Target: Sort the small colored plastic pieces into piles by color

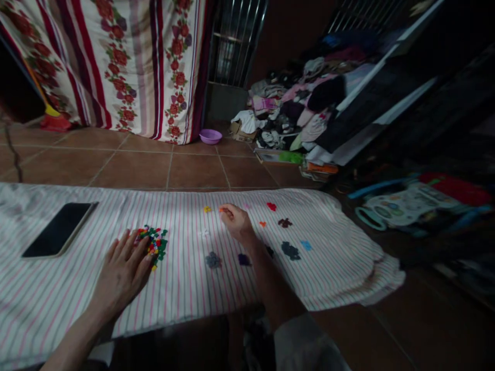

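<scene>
My left hand (124, 260) lies flat, fingers stretched out, over the left side of a mixed pile of small coloured pieces (159, 242), mostly green, red and yellow. My right hand (236, 221) is closed in a pinch, with a small orange-red piece (222, 209) at its fingertips. Left of it is a little yellow group (207, 209), with white pieces (204, 233) below. Grey pieces (213, 260) and dark blue pieces (244, 259) lie nearer me. Beyond my right forearm are red (271, 206), brown (285, 222), dark grey (290, 251) and light blue pieces (306, 245).
A striped cloth (185, 288) covers the work surface. At the left lies a black-screened phone (58, 229). Past the far edge are a tiled floor (143, 165), a purple basin (211, 136), a floral curtain (143, 67) and heaped clothes (301, 103).
</scene>
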The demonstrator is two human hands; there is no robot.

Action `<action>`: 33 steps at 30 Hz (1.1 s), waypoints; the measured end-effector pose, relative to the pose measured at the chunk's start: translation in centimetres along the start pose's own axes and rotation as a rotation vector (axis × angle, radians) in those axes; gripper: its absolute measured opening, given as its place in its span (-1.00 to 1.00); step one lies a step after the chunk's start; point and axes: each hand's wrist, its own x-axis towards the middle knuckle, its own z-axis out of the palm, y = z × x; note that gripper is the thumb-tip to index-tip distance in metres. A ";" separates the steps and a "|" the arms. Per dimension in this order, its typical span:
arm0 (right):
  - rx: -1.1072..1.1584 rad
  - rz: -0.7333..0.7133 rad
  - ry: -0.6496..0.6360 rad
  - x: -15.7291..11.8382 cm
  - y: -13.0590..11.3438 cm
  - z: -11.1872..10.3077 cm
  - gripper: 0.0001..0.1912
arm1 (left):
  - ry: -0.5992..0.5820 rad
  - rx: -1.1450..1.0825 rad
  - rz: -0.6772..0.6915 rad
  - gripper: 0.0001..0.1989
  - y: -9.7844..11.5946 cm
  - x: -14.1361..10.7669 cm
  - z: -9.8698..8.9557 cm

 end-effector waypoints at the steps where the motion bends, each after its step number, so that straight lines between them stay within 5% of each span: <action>1: 0.006 0.023 0.033 0.0 0.5 -0.9 -0.79 | 0.002 -0.002 0.013 -0.68 0.0 0.1 0.0; 8: 0.067 0.179 0.227 -0.7 4.3 -6.1 -0.71 | 0.014 0.041 -0.019 -0.67 0.0 -0.1 1.3; 17: 0.182 0.354 0.264 -1.2 6.4 -8.0 -0.68 | 0.053 0.024 -0.034 -0.64 0.2 0.0 1.7; 22: 0.037 0.376 0.281 -2.0 8.0 -9.6 -0.75 | 0.051 0.048 0.008 -0.65 0.0 -0.1 1.5; 29: -0.381 0.488 0.019 -3.3 8.0 -11.6 -0.86 | 0.067 0.064 -0.001 -0.59 0.2 0.2 1.5; 33: -0.586 0.500 -0.023 -3.3 7.5 -11.5 -0.79 | 0.063 0.067 -0.014 -0.57 0.2 0.2 1.5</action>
